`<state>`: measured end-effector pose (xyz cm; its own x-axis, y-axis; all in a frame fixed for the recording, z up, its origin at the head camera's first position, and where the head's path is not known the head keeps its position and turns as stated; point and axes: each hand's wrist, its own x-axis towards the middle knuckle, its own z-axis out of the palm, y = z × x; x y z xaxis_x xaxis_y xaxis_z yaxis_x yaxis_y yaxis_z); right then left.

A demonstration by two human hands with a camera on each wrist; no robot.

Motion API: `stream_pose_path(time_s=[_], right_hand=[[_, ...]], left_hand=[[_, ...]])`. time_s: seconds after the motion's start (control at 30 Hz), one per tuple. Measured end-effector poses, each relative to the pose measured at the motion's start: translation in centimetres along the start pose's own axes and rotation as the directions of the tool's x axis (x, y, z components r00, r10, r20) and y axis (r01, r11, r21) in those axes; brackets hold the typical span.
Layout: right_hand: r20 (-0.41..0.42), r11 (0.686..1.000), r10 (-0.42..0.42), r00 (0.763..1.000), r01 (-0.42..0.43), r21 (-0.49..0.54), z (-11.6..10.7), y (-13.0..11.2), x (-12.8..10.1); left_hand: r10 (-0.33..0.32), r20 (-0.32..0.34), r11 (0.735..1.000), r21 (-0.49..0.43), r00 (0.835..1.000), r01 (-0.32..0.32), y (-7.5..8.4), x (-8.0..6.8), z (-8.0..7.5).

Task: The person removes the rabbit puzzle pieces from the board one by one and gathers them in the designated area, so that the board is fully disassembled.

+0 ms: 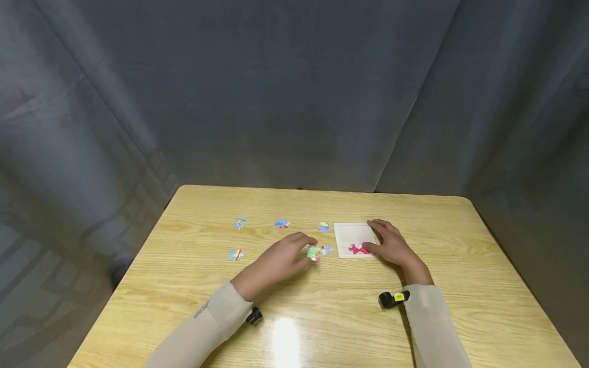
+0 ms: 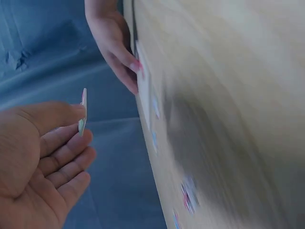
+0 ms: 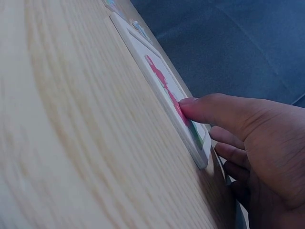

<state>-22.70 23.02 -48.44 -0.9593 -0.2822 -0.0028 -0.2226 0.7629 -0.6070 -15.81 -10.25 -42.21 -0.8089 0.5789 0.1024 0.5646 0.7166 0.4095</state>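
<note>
**A:** Left hand?

**B:** The left hand, centre of the head view, pinches a green piece between thumb and fingertips. The left wrist view shows that piece edge-on, lifted off the table, with the other fingers loosely curled.

**A:** Right hand?

**B:** The right hand rests on the right edge of the white tray, right of centre. Its thumb presses flat on the red piece seated in the tray; the fingers lie relaxed along the rim.

**A:** Anything else?

**B:** Loose pieces lie on the table left of the tray: three in a row and one at lower left. One more sits just beside the green piece.
</note>
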Motion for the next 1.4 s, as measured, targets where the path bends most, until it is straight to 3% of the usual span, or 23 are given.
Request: stream_pose_path(time_s=[0.37, 0.63, 0.9, 1.1, 1.4], right_hand=[[0.013, 1.000, -0.007, 1.000, 0.007, 0.015, -0.1, 0.0, 0.0], [0.012, 1.000, -0.007, 1.000, 0.007, 0.023, 0.0, 0.1, -0.1], [0.023, 1.000, -0.001, 1.000, 0.001, 0.024, 0.1, 0.5, 0.1], [0.017, 1.000, 0.007, 1.000, -0.007, 0.016, 0.2, 0.7, 0.0], [0.005, 1.000, 0.012, 1.000, -0.012, 0.016, 0.3, 0.6, -0.3]], left_hand=[[-0.026, -0.035, 0.997, 0.073, 0.999, 0.028, -3.1, -6.0, -1.7], [-0.109, -0.029, 0.989, 0.099, 0.994, 0.112, -5.5, -10.1, -2.5], [-0.185, -0.009, 0.976, 0.118, 0.983, 0.185, -7.3, -13.3, -2.6], [-0.215, 0.026, 0.970, 0.124, 0.976, 0.210, -8.0, -15.2, -2.5], [-0.147, 0.032, 0.978, 0.151, 0.989, 0.141, -8.3, -16.0, -2.7]])
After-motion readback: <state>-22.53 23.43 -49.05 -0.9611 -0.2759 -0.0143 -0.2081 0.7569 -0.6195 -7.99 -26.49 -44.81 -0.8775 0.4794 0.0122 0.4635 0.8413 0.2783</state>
